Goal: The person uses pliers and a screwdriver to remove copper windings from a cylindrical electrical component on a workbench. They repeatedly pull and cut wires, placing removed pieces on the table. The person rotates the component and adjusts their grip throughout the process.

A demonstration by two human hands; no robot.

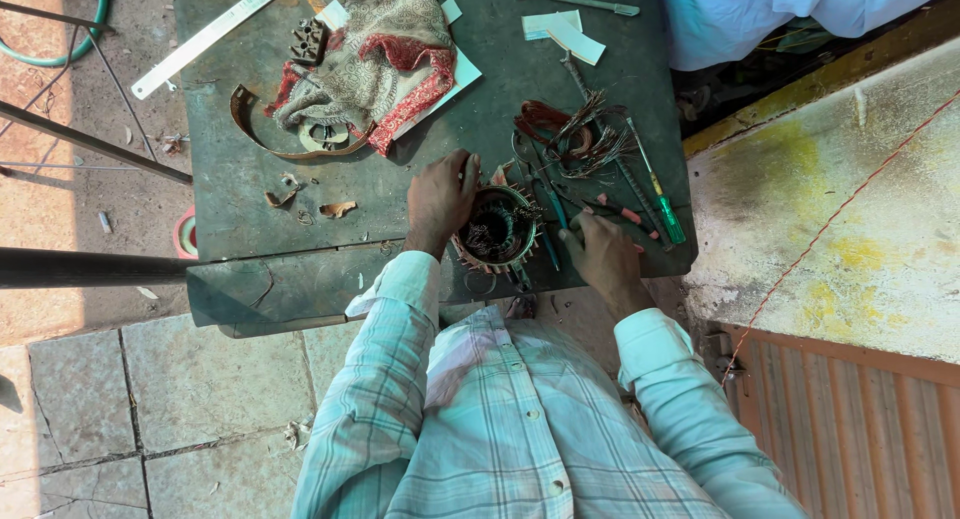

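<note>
Left hand (440, 201) curls over the rim of a round stator (497, 229), gripping it at the near edge of the dark surface (250, 204). Right hand (603, 254), just right of the stator, rests fingers bent on pliers (622, 215); its grip is unclear. Copper wire (570, 134) lies beyond, a screwdriver (660, 194) farther right.
</note>
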